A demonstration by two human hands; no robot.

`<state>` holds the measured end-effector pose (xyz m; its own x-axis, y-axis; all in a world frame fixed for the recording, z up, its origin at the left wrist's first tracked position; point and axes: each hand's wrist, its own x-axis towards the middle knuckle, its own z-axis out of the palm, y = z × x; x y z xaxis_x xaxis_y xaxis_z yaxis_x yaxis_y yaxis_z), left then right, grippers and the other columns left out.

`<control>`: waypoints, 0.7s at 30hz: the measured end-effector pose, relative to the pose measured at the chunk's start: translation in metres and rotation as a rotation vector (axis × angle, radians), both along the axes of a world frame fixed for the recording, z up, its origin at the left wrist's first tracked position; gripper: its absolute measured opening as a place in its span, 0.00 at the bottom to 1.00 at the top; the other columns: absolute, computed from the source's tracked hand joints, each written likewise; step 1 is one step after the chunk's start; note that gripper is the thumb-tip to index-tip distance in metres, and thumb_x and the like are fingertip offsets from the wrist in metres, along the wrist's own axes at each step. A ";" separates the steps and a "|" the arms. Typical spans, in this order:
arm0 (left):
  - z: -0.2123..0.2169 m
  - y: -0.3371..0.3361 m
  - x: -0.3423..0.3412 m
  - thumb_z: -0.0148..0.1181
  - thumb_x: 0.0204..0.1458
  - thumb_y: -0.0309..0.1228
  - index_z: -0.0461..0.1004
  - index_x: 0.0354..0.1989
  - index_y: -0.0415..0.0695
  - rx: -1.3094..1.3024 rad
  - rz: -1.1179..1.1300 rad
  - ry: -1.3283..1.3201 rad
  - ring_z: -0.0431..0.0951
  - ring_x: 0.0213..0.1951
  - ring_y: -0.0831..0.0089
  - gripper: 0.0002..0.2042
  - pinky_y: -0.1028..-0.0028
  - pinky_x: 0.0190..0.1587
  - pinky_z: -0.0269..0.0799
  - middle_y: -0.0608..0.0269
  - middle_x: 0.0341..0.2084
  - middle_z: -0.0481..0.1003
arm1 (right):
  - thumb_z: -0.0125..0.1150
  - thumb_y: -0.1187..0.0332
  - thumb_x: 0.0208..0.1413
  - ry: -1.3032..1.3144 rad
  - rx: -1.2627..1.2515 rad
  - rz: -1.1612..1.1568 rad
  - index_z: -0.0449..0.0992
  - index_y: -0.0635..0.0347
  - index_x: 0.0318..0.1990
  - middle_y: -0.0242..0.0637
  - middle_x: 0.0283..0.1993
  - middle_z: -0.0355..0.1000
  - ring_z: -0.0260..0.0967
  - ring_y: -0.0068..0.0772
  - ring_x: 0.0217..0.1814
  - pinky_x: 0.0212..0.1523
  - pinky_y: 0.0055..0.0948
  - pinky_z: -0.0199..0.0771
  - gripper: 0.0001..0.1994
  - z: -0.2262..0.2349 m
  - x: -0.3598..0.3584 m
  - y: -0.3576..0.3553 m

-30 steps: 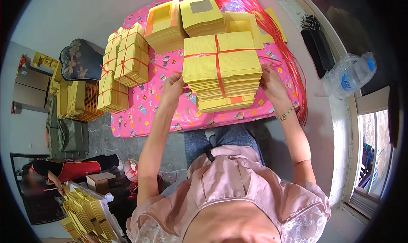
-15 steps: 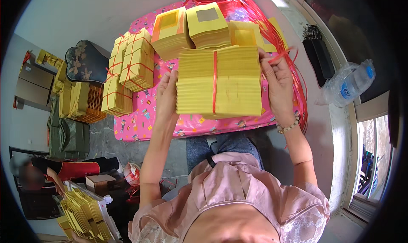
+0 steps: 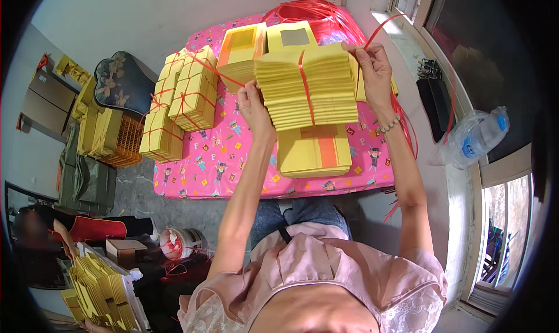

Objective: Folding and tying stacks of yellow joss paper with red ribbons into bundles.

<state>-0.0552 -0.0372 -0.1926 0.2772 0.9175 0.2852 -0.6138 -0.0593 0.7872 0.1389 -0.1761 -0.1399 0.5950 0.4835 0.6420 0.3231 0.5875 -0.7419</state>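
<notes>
Writing first: the bottle (image 3: 486, 136), well right of the right hand (image 3: 374, 71), wears a blue label (image 3: 469, 147), its print too small to read; the cover (image 3: 204, 178) below both grips shows single letters scattered among cartoon figures. Cover pink, glossy. Bundle (image 3: 326, 91) of yellow sheets, blocky, near face ridged by stacked edges; a flat red band (image 3: 306, 88) runs down its middle. Left hand (image 3: 256, 113) closed in a pinch on a red left strip (image 3: 226, 78) that slants off to the upper left; right hand pinches a right strip (image 3: 378, 29), loose end curving up and outward. Bundle between the two grips, tilted, left edge just beside the left fingertips, upper right corner at the right fingers. Lower stack (image 3: 305, 155), yellow with an orange stripe, nearer the body than the grips, partly hidden by the bundle; cannot tell whether they touch. Left of the left hand, tied bundles (image 3: 195, 100). Beyond the grips, a gold-panelled stack (image 3: 240, 56) and a grey-panelled stack (image 3: 294, 37); farther still, a coil (image 3: 303, 12) of shiny red strips.
</notes>
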 end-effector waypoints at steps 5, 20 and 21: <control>-0.039 -0.007 -0.012 0.50 0.68 0.36 0.68 0.41 0.43 -0.170 -0.043 -0.187 0.76 0.35 0.79 0.09 0.78 0.40 0.73 0.65 0.34 0.76 | 0.51 0.73 0.68 0.145 -0.082 0.067 0.67 0.60 0.42 0.43 0.44 0.80 0.77 0.29 0.52 0.57 0.27 0.73 0.02 -0.041 0.002 -0.018; 0.007 0.036 -0.037 0.55 0.65 0.34 0.77 0.49 0.38 -0.055 -0.244 0.104 0.79 0.36 0.75 0.13 0.74 0.44 0.77 0.62 0.37 0.79 | 0.60 0.70 0.62 -0.220 -0.503 0.250 0.76 0.64 0.38 0.31 0.34 0.77 0.74 0.21 0.38 0.44 0.23 0.74 0.06 0.056 0.010 -0.019; 0.011 0.041 -0.037 0.57 0.64 0.35 0.77 0.50 0.38 -0.026 -0.285 0.143 0.79 0.35 0.76 0.13 0.75 0.43 0.76 0.63 0.35 0.79 | 0.60 0.70 0.62 -0.225 -0.502 0.254 0.76 0.64 0.38 0.31 0.34 0.77 0.74 0.21 0.38 0.44 0.23 0.74 0.06 0.065 0.007 -0.011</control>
<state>-0.0923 0.0041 -0.1812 0.5594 0.8038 0.2024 -0.4862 0.1205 0.8655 0.1457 -0.1871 -0.0752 0.2971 0.8692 0.3952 0.3996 0.2627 -0.8782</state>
